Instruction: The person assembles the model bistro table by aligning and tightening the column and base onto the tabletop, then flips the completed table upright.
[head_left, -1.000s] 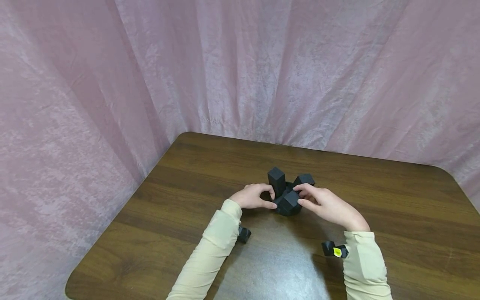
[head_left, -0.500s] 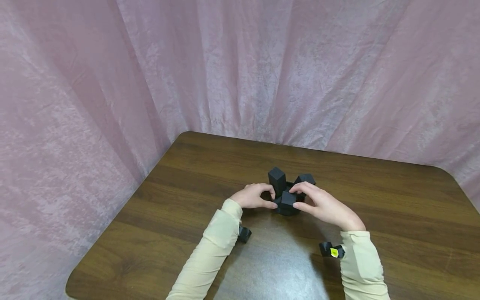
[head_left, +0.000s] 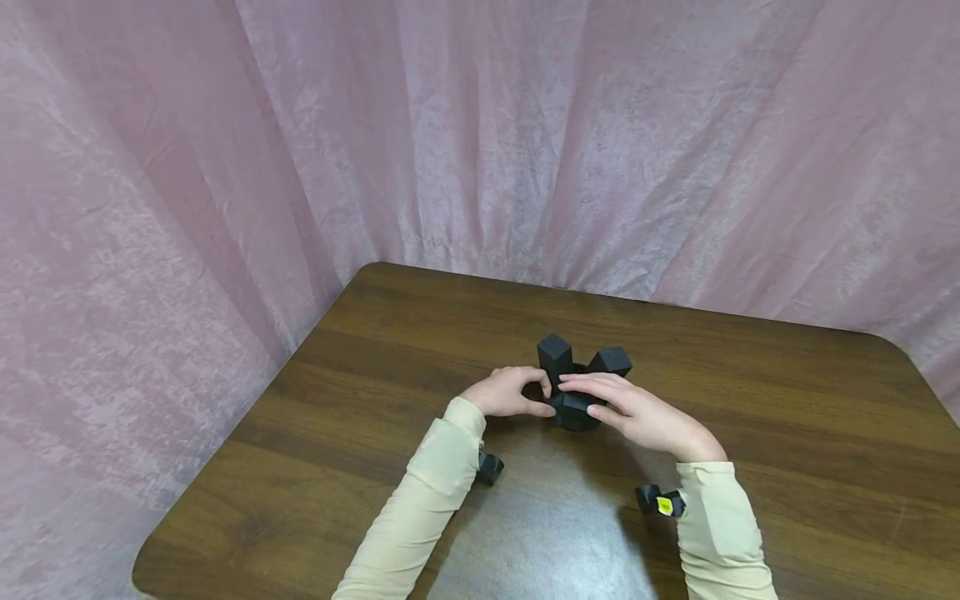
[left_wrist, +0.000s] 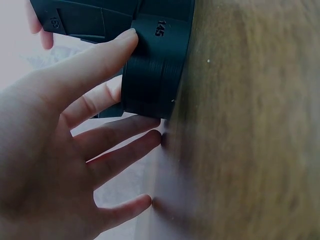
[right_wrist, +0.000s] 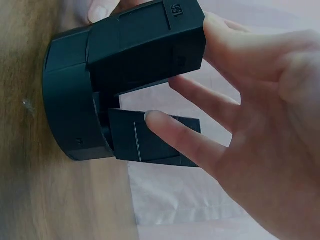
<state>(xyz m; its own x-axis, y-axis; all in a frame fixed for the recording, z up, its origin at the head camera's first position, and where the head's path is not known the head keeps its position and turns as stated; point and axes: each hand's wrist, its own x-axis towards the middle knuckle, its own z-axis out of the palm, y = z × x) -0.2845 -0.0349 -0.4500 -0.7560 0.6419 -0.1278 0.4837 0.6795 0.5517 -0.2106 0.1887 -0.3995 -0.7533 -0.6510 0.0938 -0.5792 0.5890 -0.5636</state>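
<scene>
A black round-based piece stands on the table, with several block-shaped arms rising from its base. The left hand grips the base from the left. In the left wrist view its thumb lies on the wall near the raised number 145, a finger behind. The right hand holds the near block between thumb and fingers. One long finger lies straight along another block in the right wrist view. Part of the near block is hidden by the fingers in the head view.
The brown wooden table carries the piece near its middle. Pink curtains hang close behind its far and left edges. A small black camera is strapped under each sleeve.
The right hand has moved left over the base, and the near block has swung left from its rightward lean. Its fingers have stretched out further. The left hand has stayed in place.
</scene>
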